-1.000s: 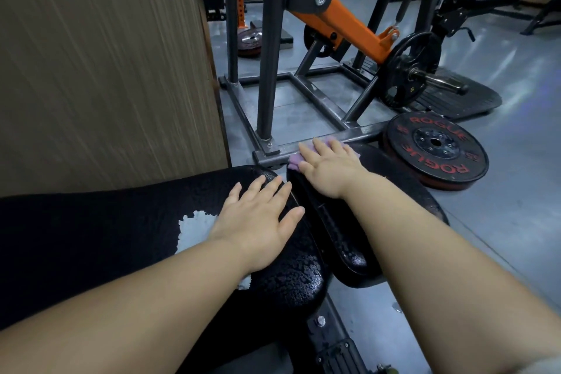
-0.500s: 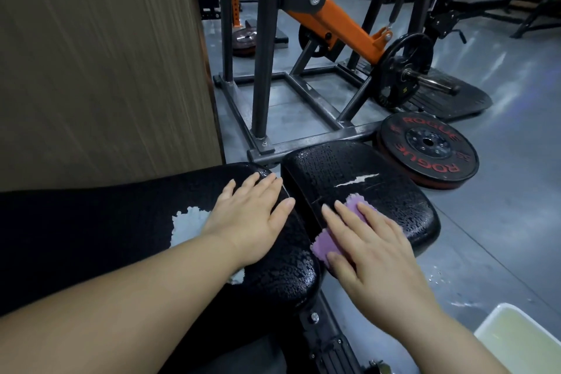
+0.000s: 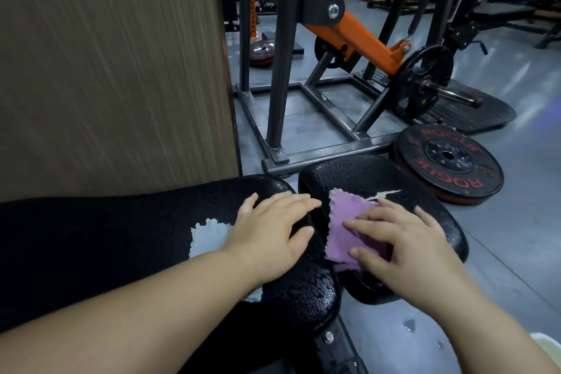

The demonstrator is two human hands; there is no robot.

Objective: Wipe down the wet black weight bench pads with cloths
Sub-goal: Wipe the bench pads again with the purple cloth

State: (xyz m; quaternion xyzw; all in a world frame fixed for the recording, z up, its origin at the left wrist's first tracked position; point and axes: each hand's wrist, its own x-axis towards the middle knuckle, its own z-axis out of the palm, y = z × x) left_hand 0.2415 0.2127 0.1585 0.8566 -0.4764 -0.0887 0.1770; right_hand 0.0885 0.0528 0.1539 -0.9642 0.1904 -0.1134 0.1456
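Through the head camera I saw both hands lying flat on the black bench pads. The left hand (image 3: 273, 231) rested on the near end of the long pad (image 3: 121, 237), and its palm covered part of a white cloth (image 3: 209, 237), which showed beside the wrist and again a little under it. The fingers (image 3: 291, 200) of this hand were straight and slightly spread, with the thumb pointing toward the gap between the pads, and they pinched nothing. The right hand (image 3: 406, 246) pressed a purple cloth (image 3: 346, 222) onto the seat pad (image 3: 379, 176), near that pad's left edge. Its fingers (image 3: 364, 227) were spread wide on the cloth and not curled around it. Part of the purple cloth stayed uncovered to the left of the hand. Both pads had many small water drops on their cracked surface, and the seat pad had a pale tear (image 3: 385, 194) just beyond the cloth. Behind the seat pad the steel frame (image 3: 318, 155) of a machine stood on the grey floor (image 3: 501, 252), and a black plate with red letters (image 3: 449, 161) lay beside the frame, near the seat pad. A wooden panel (image 3: 106, 70) stood behind the long pad. The rim of a pale container (image 3: 546, 343) showed in the lower right corner.
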